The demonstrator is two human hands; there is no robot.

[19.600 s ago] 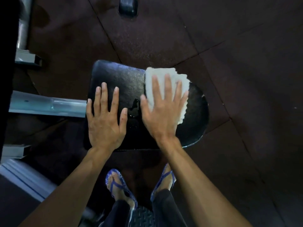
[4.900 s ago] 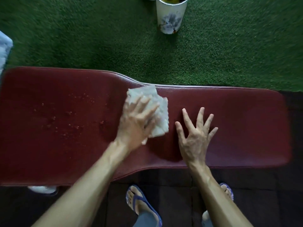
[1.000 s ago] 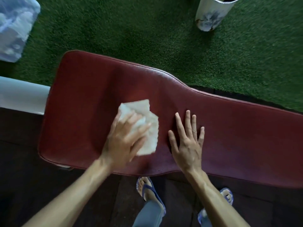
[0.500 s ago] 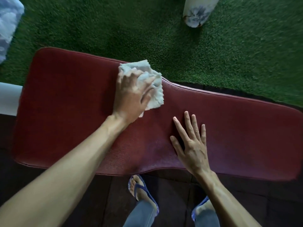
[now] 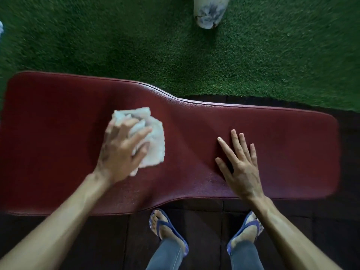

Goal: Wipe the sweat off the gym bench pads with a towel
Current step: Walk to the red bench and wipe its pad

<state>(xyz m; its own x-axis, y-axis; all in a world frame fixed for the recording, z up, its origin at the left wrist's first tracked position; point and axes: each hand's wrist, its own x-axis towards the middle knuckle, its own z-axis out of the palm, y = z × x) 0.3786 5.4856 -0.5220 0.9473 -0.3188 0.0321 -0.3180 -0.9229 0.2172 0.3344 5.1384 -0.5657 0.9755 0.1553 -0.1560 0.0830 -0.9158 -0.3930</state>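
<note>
A long dark red bench pad (image 5: 282, 137) runs across the view, wide at the left and narrower at the right. My left hand (image 5: 120, 152) presses a crumpled white towel (image 5: 153, 145) onto the wide left half of the pad, fingers curled over it. My right hand (image 5: 239, 164) lies flat on the narrower right half with fingers spread and holds nothing. The pad surface looks dry, with no droplets that I can make out.
Green artificial turf (image 5: 116, 39) lies beyond the pad. A white patterned cup or bin (image 5: 209, 10) stands on it at the top. Dark rubber floor tiles (image 5: 204, 230) are under my feet, which wear blue flip-flops (image 5: 165, 227).
My left hand has dragged the towel from the pad's far edge back toward the middle of the wide part. My right hand stays flat on the pad. The view has shifted a little.
</note>
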